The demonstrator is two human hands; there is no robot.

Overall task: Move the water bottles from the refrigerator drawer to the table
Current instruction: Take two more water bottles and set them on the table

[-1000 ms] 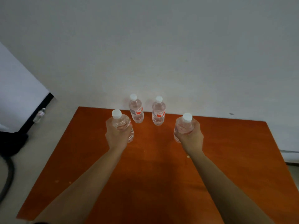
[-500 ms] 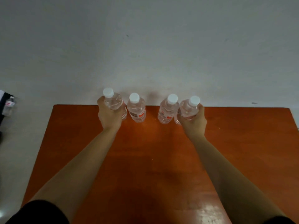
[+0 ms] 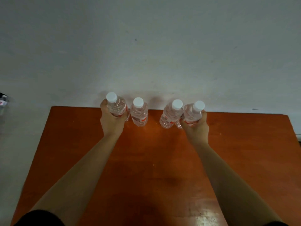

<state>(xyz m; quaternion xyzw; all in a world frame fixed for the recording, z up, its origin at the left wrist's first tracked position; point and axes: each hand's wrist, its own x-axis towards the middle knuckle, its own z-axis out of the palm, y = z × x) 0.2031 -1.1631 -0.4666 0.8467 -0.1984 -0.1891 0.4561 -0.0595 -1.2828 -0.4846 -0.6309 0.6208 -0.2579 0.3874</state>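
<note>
Several clear water bottles with white caps and red labels stand in a row along the far edge of the orange-brown table (image 3: 154,160). My left hand (image 3: 112,121) is wrapped around the leftmost bottle (image 3: 116,105). Just right of it stands a free bottle (image 3: 139,113). A third bottle (image 3: 171,114) stands free beside the rightmost bottle (image 3: 193,112), which my right hand (image 3: 196,128) grips from below and behind. Both held bottles are upright at the table's far edge; I cannot tell whether their bases rest on it.
A pale wall rises directly behind the table's far edge. At the far left, on the floor, part of another bottle (image 3: 2,103) shows beside something dark. Bare tabletop stretches to the right of the row and towards me.
Both hands have carried their bottles forward to the far edge, in line with the two standing bottles. My view has tilted down and closer to the table.
</note>
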